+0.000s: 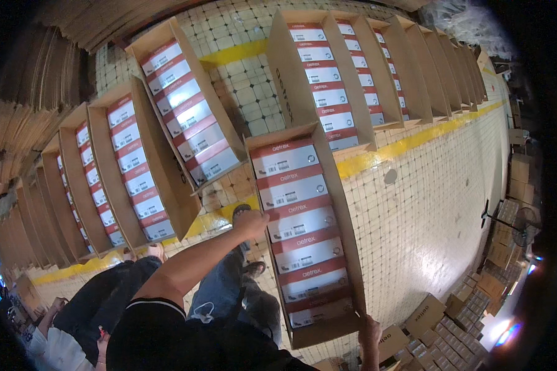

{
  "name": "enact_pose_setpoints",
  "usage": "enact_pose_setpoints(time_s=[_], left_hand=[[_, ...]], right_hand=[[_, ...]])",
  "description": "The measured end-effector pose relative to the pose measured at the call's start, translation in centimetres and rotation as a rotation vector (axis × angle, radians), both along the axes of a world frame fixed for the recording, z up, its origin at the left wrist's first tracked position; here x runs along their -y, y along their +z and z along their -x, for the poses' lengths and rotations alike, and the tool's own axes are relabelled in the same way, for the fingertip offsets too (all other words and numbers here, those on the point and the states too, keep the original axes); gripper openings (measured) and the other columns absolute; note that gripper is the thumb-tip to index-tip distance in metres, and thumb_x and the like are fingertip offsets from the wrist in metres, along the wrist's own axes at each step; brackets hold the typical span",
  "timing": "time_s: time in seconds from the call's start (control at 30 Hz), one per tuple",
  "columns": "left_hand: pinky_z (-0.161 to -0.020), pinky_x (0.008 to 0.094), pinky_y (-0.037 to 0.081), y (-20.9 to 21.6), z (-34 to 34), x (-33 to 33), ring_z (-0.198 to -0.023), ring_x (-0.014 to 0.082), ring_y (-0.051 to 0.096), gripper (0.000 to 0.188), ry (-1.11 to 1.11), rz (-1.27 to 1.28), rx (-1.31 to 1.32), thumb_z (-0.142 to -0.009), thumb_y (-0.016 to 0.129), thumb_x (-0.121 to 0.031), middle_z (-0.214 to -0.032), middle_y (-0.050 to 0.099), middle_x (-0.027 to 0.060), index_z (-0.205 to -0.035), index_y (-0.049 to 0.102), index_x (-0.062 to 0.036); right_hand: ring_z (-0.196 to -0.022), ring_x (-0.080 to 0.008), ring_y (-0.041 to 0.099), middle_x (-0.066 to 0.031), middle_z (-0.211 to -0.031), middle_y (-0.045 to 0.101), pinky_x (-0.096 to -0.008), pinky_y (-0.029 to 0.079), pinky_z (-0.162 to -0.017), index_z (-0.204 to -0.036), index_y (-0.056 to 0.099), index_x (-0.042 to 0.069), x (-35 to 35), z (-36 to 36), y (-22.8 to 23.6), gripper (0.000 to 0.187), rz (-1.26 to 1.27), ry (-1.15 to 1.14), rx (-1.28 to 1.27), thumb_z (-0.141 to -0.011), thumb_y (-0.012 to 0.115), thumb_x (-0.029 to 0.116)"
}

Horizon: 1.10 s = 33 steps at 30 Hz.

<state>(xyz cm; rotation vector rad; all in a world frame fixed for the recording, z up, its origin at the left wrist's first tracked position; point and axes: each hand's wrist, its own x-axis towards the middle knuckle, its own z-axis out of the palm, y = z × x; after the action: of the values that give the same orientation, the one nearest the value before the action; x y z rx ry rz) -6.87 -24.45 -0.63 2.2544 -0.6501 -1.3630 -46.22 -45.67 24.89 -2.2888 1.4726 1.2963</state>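
Near the middle of the frame, an open carton [325,332] sits between both hands: the left hand [252,224] closed on its left edge, the right hand [370,331] on its lower right corner. Inside, boxes [306,253] bear red bands [269,180], white lettering [304,239] and barcodes [285,200].

Passage is offered over the tiled floor [414,216] right of the held carton [348,247], while its far end is hemmed in (closely, on both sides) by rows of open cartons [410,65].
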Motion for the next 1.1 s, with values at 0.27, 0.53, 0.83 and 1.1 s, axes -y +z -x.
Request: enact_pose_setpoints(time_s=[0.27,0.53,0.83,1.1], left_hand=[[-0.073,0.0548,0.047,0.6,-4.1,0.4,-0.082,0.0450,0.061,0.045,0.137,0.096,-0.032,-0.091,0.038,-0.031,-0.086,0.062,0.0295,-0.083,0.060,0.0077],[-0.087,0.0522,0.047,0.0,-18.7,1.9,-0.095,0.0433,0.062,0.044,0.114,0.093,0.172,-0.090,0.038,-0.029,-0.098,0.062,0.0313,-0.085,0.066,0.0049],[-0.077,0.0498,0.047,-3.3,-31.6,3.6,-0.083,0.0422,0.061,0.041,0.699,0.330,0.300,-0.094,0.037,-0.032,-0.091,0.065,0.0227,-0.089,0.061,0.0020],[-0.088,0.0444,0.045,-5.4,-11.2,-6.1,-0.104,0.0347,0.056,0.031,0.394,0.072,0.544,-0.083,0.061,-0.019,-0.106,0.061,0.0148,-0.111,0.055,-0.0076]], right_hand=[[-0.070,-0.0396,0.064,-0.0230,-0.075,0.064,-0.0480,0.049,-0.062,-0.094,0.066,0.006,2.3,-2.6,-1.5,0.029,-0.048,0.066,0.454,-0.092,0.050,0.030],[-0.060,-0.0420,0.058,-0.0232,-0.063,0.057,-0.0466,0.044,-0.054,-0.079,0.062,0.000,6.8,-14.4,-5.1,0.031,-0.045,0.070,0.500,-0.094,0.052,0.026],[-0.098,-0.0278,0.063,-0.0177,-0.118,0.060,-0.0350,0.052,-0.083,-0.140,0.039,0.013,5.3,-29.9,-26.3,0.048,-0.368,-0.639,0.907,-0.095,0.054,0.015],[-0.110,-0.0278,0.056,-0.0209,-0.123,0.052,-0.0396,0.050,-0.088,-0.145,0.028,0.003,-1.2,-29.8,-31.5,0.066,-0.483,-0.602,0.851,-0.095,0.057,0.033]])
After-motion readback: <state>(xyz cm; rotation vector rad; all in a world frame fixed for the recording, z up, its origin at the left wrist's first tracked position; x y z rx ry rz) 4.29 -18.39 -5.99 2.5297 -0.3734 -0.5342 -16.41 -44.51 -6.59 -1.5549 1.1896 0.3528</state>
